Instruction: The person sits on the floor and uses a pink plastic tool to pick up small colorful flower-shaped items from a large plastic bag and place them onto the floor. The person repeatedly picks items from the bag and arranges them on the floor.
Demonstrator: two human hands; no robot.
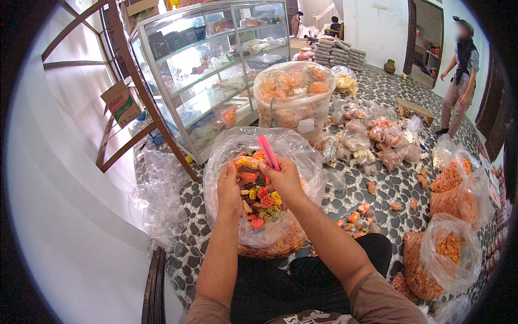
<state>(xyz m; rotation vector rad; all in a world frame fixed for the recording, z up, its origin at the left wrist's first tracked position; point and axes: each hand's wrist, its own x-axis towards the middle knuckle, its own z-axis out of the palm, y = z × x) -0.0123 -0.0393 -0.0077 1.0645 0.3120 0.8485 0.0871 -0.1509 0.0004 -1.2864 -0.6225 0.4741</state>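
A large clear plastic bag (218,174) stands in front of me, its mouth wide and folded back, with colourful wheel-shaped snacks (266,201) in it. Over the mouth, my left hand (230,186) and my right hand (283,176) hold a small clear packet of orange and yellow snacks (247,163) between their fingertips. A pink-handled tool (268,153), perhaps a cutter, is also gripped in my right hand and points up and away. Small filled packets (358,218) lie on the floor to the right of the bag.
Behind the bag are a large filled sack (291,105) and a glass display cabinet (198,81). A heap of packets (368,133) and a low wooden stool (415,109) lie beyond at right. Snack bags (425,259) stand near my right. A person (461,77) stands at far right.
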